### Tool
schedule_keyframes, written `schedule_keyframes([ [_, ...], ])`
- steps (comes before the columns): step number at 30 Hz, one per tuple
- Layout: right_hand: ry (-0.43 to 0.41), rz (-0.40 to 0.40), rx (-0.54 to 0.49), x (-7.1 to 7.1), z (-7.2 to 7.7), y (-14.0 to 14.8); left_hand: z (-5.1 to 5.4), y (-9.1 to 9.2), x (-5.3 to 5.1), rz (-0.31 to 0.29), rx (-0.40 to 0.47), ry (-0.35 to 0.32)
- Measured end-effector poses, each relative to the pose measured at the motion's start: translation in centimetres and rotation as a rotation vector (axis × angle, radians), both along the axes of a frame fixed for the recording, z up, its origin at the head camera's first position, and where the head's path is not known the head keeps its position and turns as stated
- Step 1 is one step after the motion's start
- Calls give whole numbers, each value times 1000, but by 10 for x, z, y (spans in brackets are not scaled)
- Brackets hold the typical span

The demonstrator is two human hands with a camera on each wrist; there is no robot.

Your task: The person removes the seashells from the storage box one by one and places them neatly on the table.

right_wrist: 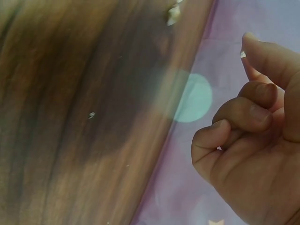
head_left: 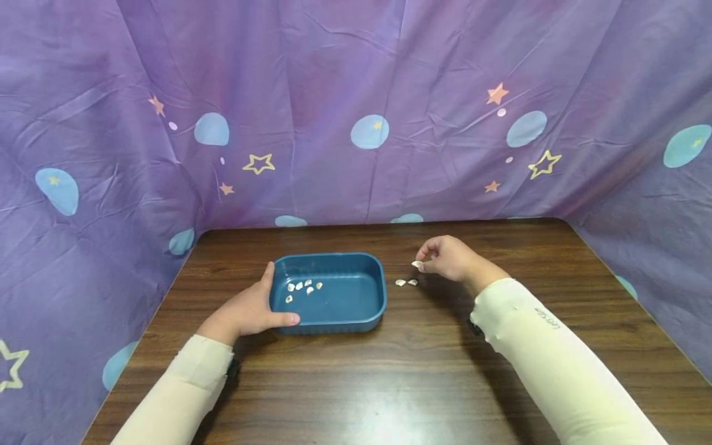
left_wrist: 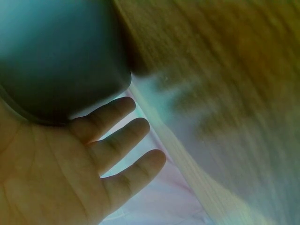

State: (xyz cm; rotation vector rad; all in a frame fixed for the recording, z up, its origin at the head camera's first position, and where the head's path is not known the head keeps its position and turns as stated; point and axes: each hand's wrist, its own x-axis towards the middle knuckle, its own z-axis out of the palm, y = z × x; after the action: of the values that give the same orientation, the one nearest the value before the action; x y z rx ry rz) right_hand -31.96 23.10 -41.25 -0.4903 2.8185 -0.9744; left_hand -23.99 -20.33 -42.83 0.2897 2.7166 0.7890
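A blue rectangular plastic tub [head_left: 334,322] stands on the table with several small whitish shell-like pieces [head_left: 299,286] lying in its left half. My left hand [head_left: 253,309] rests against the tub's left end, its thumb lying on the near rim. The left wrist view shows three straight fingers [left_wrist: 117,145] of it beside the tub's outer wall [left_wrist: 70,61]. To the right of the tub, my right hand [head_left: 453,259] pinches one whitish shell-like piece [head_left: 417,264] between thumb and forefinger, above the table. Two similar pieces [head_left: 400,282] lie just below it.
The brown wood-grain table [head_left: 334,377] reaches back to a purple curtain [head_left: 311,111] printed with stars and blue ovals. Tiny light specks [right_wrist: 92,115] show on the tabletop in the right wrist view.
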Motion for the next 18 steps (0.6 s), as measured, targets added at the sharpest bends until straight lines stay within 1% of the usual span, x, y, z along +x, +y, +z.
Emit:
schedule_keyframes([
  [4, -12, 2, 22, -1, -6, 4, -3, -1, -1, -5, 8, 17],
  [8, -58, -2, 34, -2, -11, 8, -4, -2, -2, -4, 17, 19],
  [13, -88, 10, 28, -3, -16, 10, -3, -1, -2, -1, 23, 6],
  [18, -108, 21, 32, -6, -23, 11, -2, -1, -2, -2, 25, 13],
])
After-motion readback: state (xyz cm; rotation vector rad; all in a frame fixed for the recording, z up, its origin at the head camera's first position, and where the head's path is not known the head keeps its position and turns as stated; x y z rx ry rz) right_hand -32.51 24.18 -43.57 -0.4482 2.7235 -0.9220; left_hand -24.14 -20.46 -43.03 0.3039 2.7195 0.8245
